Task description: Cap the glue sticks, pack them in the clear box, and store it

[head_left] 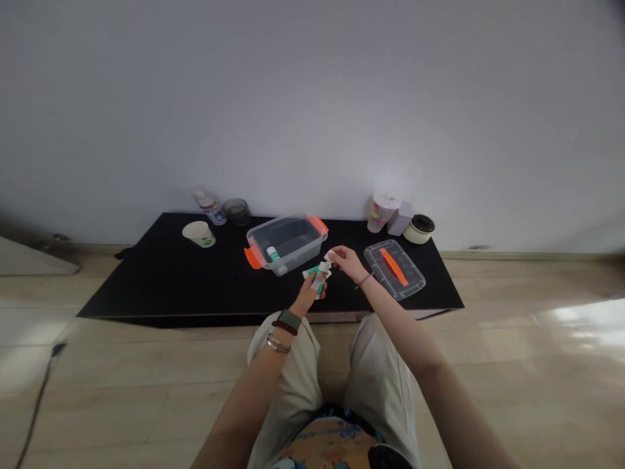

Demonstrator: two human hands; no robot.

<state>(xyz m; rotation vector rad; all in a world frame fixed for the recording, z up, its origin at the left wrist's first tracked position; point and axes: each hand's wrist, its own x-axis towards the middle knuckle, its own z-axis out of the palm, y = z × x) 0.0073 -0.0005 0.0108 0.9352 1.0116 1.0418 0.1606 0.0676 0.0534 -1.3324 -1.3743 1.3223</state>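
Currently left hand (308, 292) is gripping a green-and-white tube (319, 275) over the black surface (170, 280), just in front of the clear bin (300, 255). Right hand (346, 260) is pinching the tube's top end. Small tube (272, 254) is lying inside the bin, and the lid (394, 267) is sitting right of the hands.
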